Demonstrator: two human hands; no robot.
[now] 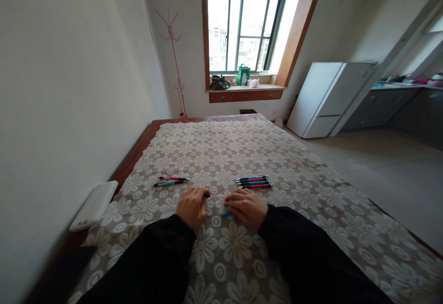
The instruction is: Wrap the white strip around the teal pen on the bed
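My left hand (191,206) and my right hand (246,206) rest close together on a table covered with a floral lace cloth (238,156). Between them stretches a thin pen refill (217,195); its dark end is pinched in my left fingers and its other end meets my right fingers. A blue pen part (226,213) sticks out under my right hand. Two pens (172,181), pink and teal, lie just beyond my left hand. A group of several pens (254,181) lies beyond my right hand.
A white flat device (94,205) lies at the table's left edge by the wall. Farther off are a window sill with a green bag (243,74), a pink coat stand (172,41) and a white refrigerator (328,98).
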